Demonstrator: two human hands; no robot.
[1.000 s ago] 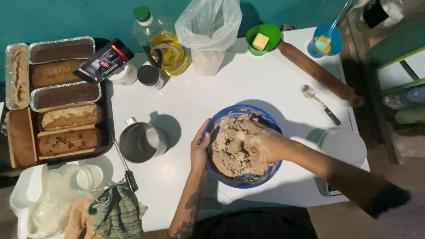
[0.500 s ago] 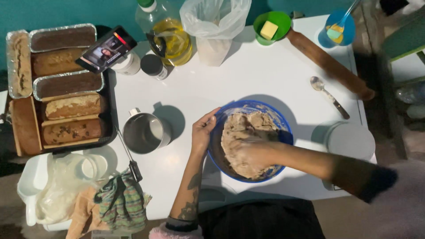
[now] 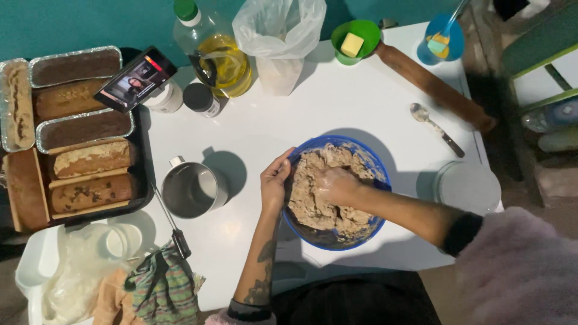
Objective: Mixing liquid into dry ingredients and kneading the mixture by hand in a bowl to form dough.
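The blue bowl (image 3: pixel 378 174) stands on the white worktop (image 3: pixel 313 120), a little right of the middle of the frame and near the lower edge of the worktop. It is filled with a pale brown dough (image 3: pixel 313 198). The left hand (image 3: pixel 276 180) lies on the left rim of the bowl, the fingers curled over the rim, so its grip is closed on the bowl. The right hand (image 3: pixel 337 185) is pressed into the dough in the middle of the bowl; its fingers are bent into the dough, but how tightly they close cannot be told.

Left of the bowl stands a metal cup (image 3: pixel 192 189) with a small handle. In the upper middle of the frame there are a bottle of yellow oil (image 3: pixel 217 57) with a green cap and a clear plastic bag (image 3: pixel 278 36). To the right of them are a green bowl (image 3: pixel 355 41) with a piece of butter, a wooden rolling pin (image 3: pixel 436 87) and a metal spoon (image 3: pixel 435 127). At the left side of the frame a dark tray (image 3: pixel 142 180) holds several baked loaves (image 3: pixel 90 159), some in foil tins, and a phone (image 3: pixel 135 78) leans over the upper corner of the tray.
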